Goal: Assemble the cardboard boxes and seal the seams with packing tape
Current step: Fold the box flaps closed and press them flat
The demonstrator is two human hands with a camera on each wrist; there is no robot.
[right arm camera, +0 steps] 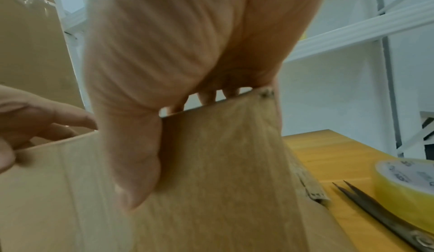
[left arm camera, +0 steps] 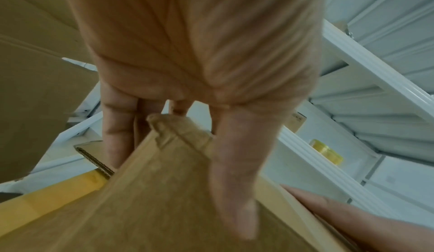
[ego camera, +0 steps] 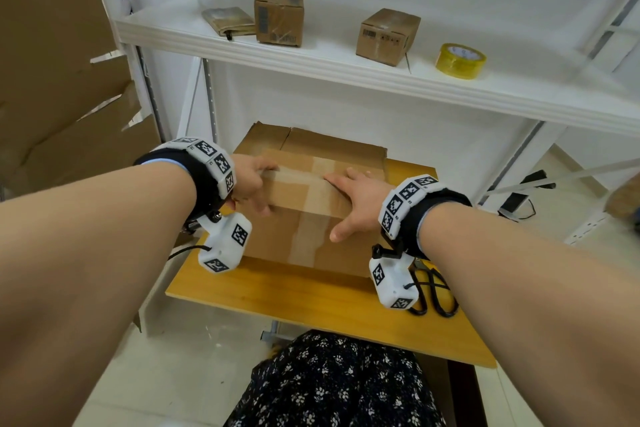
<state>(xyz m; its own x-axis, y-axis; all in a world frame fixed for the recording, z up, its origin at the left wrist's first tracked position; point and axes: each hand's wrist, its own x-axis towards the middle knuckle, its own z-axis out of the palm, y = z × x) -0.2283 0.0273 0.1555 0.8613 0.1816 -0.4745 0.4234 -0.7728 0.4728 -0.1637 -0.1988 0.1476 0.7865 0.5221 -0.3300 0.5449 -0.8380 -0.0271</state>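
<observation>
On the yellow wooden table point(ego camera: 311, 291) stands the brown cardboard box point(ego camera: 294, 218), top flaps closed and a tape strip already across them. The left hand point(ego camera: 254, 180) grips its left corner while the right hand point(ego camera: 353, 199) presses flat-fingered on top. Judged nearly sealed; farther back, two small taped cartons point(ego camera: 278, 14) wait on the white shelf point(ego camera: 311, 55) beside a yellow tape roll point(ego camera: 460, 61).

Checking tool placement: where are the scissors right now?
In the right wrist view the scissors lie on the wooden table, right of the cardboard box, beside a tape roll.
</observation>
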